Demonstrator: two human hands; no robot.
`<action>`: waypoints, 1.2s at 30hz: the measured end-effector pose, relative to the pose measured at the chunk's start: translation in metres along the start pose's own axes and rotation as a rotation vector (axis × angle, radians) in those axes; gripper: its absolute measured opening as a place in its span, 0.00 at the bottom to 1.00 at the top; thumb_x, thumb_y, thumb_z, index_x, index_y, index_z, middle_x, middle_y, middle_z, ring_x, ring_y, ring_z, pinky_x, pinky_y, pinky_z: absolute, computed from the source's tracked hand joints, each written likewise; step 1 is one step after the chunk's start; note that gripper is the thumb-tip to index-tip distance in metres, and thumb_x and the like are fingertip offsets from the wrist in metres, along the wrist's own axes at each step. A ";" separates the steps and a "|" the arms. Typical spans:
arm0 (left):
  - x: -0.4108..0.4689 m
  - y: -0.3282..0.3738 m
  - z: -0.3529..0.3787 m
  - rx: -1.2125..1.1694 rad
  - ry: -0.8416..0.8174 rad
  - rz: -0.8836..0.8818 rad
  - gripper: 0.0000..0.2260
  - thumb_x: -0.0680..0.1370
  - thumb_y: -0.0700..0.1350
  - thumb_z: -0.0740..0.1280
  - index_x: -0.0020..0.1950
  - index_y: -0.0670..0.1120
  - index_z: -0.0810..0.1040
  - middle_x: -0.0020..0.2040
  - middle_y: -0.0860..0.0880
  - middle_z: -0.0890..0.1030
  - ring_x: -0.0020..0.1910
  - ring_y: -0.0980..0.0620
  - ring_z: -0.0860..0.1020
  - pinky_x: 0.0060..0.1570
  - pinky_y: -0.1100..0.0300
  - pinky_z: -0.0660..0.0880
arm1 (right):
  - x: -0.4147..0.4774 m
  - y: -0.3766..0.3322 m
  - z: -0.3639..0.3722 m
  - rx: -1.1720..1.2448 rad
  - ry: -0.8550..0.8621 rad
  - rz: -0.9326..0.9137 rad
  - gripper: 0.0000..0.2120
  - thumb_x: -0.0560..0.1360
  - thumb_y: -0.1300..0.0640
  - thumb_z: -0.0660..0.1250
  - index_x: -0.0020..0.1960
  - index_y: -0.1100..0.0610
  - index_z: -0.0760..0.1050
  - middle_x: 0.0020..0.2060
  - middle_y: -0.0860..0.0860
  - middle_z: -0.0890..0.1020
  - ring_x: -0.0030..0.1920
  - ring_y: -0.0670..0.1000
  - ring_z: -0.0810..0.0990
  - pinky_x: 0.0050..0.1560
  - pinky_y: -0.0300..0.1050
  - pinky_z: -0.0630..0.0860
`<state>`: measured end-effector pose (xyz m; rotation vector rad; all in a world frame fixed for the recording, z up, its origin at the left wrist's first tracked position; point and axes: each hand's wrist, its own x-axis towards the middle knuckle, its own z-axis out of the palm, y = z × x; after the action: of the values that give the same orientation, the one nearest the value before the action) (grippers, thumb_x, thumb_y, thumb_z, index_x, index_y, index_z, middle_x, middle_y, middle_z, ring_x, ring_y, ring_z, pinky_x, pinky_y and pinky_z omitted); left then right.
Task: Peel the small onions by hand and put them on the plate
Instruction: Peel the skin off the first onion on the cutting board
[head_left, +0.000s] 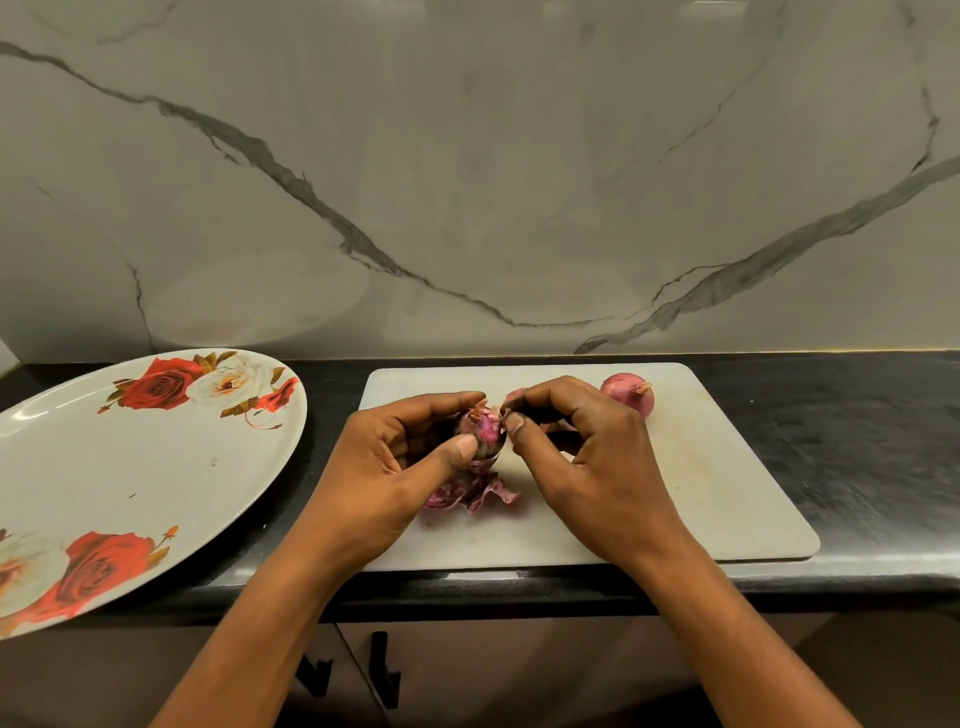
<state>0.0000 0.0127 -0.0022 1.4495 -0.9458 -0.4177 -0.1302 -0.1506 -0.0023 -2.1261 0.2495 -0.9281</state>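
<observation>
Small red onion (488, 428) mid-peel; no onion on the rose-patterned plate (104, 467) yet.
Left hand (410, 457) clamps it above the cutting board (727, 493), tufted end up, axis near upright. Right hand (576, 452) pinches a skin flap. Peels (467, 493) lie beneath, and a second onion (627, 393) waits unpeeled near the board's far edge.

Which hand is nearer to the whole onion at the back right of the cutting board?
Right. The right hand is just left of the whole onion, knuckles close beside it, pinching skin on the held onion. The left hand grips that held onion, farther left.
</observation>
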 end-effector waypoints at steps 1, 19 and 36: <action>-0.001 0.001 0.001 0.000 -0.006 -0.001 0.18 0.77 0.37 0.73 0.66 0.48 0.82 0.59 0.53 0.87 0.60 0.53 0.85 0.60 0.61 0.81 | -0.001 -0.001 0.000 -0.005 -0.013 -0.021 0.07 0.80 0.55 0.73 0.57 0.54 0.85 0.49 0.42 0.85 0.51 0.44 0.85 0.49 0.38 0.83; 0.000 -0.001 -0.001 -0.017 -0.029 0.015 0.19 0.78 0.36 0.72 0.68 0.45 0.81 0.61 0.51 0.87 0.63 0.51 0.84 0.63 0.59 0.79 | 0.003 0.009 -0.004 0.365 -0.004 0.163 0.05 0.77 0.62 0.76 0.52 0.58 0.88 0.44 0.51 0.89 0.46 0.54 0.89 0.54 0.58 0.86; 0.003 -0.003 -0.002 -0.045 -0.012 0.010 0.19 0.78 0.39 0.71 0.70 0.46 0.80 0.62 0.50 0.86 0.64 0.51 0.83 0.64 0.58 0.79 | 0.000 0.005 -0.006 0.429 -0.017 0.237 0.04 0.80 0.64 0.71 0.53 0.62 0.85 0.45 0.54 0.88 0.49 0.53 0.89 0.54 0.48 0.86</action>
<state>0.0041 0.0117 -0.0037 1.4020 -0.9474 -0.4388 -0.1335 -0.1579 -0.0032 -1.6687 0.2616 -0.7469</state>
